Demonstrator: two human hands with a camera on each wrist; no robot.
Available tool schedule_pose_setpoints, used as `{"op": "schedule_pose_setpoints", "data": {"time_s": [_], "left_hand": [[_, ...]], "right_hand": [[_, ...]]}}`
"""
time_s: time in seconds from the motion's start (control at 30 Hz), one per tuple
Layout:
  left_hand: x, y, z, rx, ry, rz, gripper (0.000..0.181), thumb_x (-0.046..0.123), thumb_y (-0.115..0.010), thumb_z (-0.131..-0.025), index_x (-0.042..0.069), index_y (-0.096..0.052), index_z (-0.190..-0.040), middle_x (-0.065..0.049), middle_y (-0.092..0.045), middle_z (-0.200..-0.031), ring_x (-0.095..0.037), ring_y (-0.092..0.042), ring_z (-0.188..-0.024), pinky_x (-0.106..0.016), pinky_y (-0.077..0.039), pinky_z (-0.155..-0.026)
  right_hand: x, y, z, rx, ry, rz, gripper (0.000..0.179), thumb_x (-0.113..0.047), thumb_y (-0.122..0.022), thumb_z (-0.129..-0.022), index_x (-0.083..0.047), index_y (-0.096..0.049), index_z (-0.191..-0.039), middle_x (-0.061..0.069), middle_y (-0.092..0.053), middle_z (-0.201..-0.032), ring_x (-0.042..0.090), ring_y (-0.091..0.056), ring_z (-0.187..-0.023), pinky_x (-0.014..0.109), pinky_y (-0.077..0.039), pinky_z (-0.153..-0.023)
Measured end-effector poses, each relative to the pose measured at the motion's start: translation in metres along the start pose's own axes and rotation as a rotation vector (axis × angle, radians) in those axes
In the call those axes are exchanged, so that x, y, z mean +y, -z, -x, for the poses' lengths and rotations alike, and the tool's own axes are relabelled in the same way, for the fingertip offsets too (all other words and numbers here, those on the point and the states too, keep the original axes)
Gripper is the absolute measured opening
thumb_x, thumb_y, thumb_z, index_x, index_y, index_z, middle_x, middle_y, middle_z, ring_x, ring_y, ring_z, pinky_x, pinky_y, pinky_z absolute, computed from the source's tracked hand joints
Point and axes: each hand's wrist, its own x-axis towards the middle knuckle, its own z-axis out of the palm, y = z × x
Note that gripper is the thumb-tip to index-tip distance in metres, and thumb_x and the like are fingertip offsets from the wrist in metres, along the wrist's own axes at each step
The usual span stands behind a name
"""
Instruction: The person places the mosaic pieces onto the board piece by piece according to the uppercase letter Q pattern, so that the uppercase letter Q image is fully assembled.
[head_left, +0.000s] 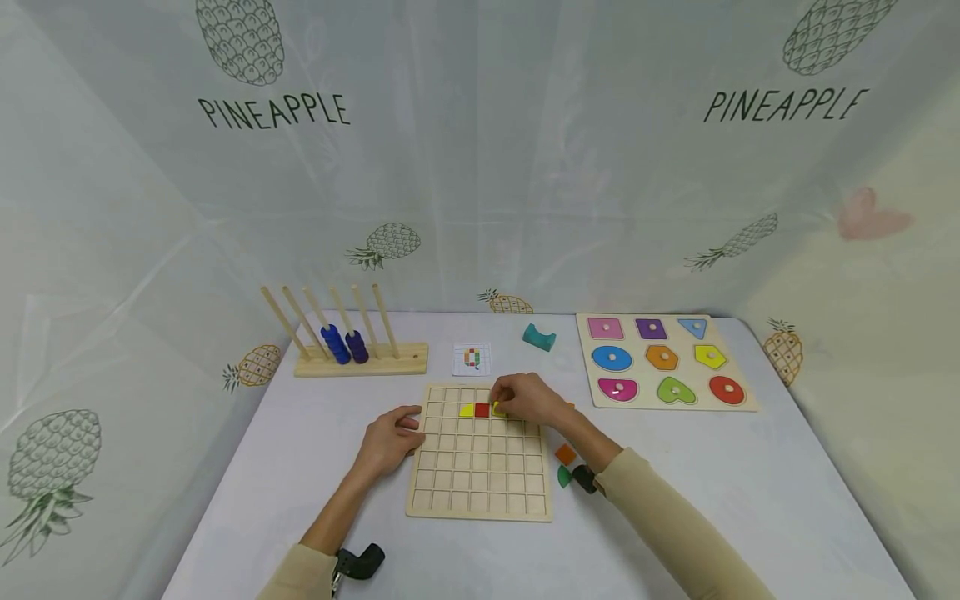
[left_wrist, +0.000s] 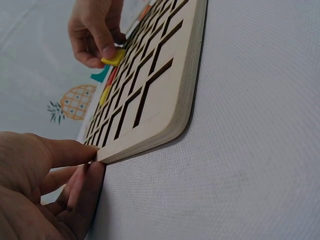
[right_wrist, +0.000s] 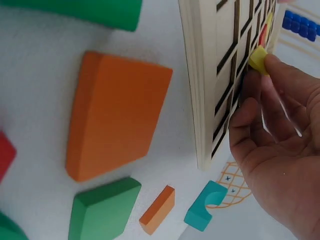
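Note:
A wooden grid board lies flat on the table. My left hand holds its left edge, thumb and fingertips at the rim. Over an upper row, my right hand pinches a small yellow square tile between thumb and finger. The tile looks tilted against the grid, its lower edge at the board in the left wrist view. In the same row sit a red tile and, left of it, another yellow tile. The right hand hides some squares on the board's upper right.
Right of the board lie an orange block, a green block and other loose pieces. A pattern card and a teal curved block lie behind it. A peg stand is back left, a shape puzzle back right.

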Motion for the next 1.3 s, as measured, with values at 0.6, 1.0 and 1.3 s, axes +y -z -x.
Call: {"op": "schedule_pose_setpoints", "data": {"time_s": [0.6,1.0,1.3], "left_hand": [[-0.0012,0.0008,0.0011,-0.001,-0.006,0.009,0.051,0.004,-0.074,-0.083,0.003,-0.064,-0.132,-0.011,-0.068,-0.104,-0.019,-0.072,-0.088,-0.026,-0.06,-0.063],[-0.0022,0.0004,-0.0013,0.002,0.001,0.011,0.051,0.005,-0.075,-0.083,0.007,-0.064,-0.133,-0.008,-0.069,-0.104,-0.018,-0.072,-0.089,-0.026,-0.06,-0.063],[-0.0021,-0.0005,0.0,-0.002,-0.014,-0.002,0.05,0.003,-0.074,-0.083,0.004,-0.064,-0.132,-0.009,-0.069,-0.103,-0.019,-0.072,-0.088,-0.026,-0.06,-0.062]], "right_hand": [[-0.0043,-0.0051,0.0002,0.025,0.016,0.034,0.007,-0.012,-0.072,-0.092,-0.015,-0.073,-0.098,-0.006,-0.063,-0.083,0.013,-0.055,-0.075,0.024,-0.05,-0.066],[-0.0093,-0.0042,0.0008,0.025,-0.02,0.057,0.005,-0.013,-0.074,-0.091,-0.017,-0.073,-0.095,-0.006,-0.064,-0.083,0.014,-0.056,-0.078,0.026,-0.051,-0.069],[-0.0085,-0.0062,0.0,0.027,-0.011,0.103,0.004,-0.014,-0.074,-0.091,-0.015,-0.073,-0.094,-0.007,-0.063,-0.082,0.013,-0.055,-0.077,0.026,-0.05,-0.07]]}}
